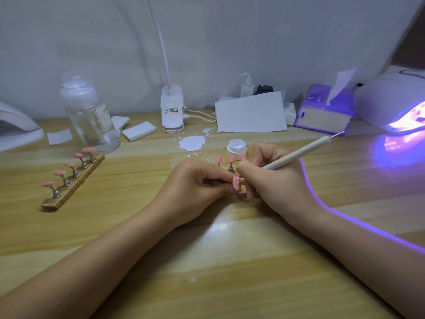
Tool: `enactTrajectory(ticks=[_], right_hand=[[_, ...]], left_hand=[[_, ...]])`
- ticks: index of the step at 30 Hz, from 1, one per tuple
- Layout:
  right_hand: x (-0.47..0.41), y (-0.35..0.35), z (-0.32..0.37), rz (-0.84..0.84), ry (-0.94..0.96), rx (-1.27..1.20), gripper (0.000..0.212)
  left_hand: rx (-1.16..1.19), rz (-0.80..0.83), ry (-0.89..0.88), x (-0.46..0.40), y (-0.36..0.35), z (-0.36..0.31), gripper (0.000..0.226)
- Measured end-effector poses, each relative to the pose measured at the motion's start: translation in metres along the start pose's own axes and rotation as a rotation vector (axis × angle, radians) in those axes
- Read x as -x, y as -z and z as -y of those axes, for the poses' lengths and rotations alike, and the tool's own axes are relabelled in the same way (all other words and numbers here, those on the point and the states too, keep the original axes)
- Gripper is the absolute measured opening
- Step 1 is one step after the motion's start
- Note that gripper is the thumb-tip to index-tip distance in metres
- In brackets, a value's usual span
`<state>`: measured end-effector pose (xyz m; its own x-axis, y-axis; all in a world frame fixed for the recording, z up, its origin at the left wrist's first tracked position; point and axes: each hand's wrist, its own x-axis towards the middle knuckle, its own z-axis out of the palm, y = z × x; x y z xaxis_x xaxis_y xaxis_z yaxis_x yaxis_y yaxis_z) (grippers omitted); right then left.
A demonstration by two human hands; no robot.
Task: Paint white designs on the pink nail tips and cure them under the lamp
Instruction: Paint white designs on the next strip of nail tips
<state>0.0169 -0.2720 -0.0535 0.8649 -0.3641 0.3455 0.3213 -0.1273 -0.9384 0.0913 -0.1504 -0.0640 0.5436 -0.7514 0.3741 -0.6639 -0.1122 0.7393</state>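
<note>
My left hand pinches the stand of a pink nail tip that carries small white dots. My right hand grips a white dotting pen like a pencil, its lower end at that nail tip and its metal point sticking up to the right. Just behind my hands stand more pink tips on stands, partly hidden. A small open jar of white gel sits behind them. At the far right the curing lamp glows violet.
A wooden holder with several pink tips lies at the left. Behind are a clear pump bottle, a desk lamp base, a white paint smear, white pads, paper and a tissue box.
</note>
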Motion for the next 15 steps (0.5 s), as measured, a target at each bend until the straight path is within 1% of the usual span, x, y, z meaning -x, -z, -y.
enactTrajectory(ticks=[8, 15], right_hand=[[0.0006, -0.0002, -0.0003, -0.002, 0.007, 0.019, 0.037], [0.0006, -0.0004, 0.0006, 0.003, 0.007, 0.014, 0.038]], left_hand=[[0.02, -0.003, 0.002, 0.0007, 0.0002, -0.0024, 0.015], [0.008, 0.002, 0.002, 0.0002, 0.0003, -0.002, 0.012]])
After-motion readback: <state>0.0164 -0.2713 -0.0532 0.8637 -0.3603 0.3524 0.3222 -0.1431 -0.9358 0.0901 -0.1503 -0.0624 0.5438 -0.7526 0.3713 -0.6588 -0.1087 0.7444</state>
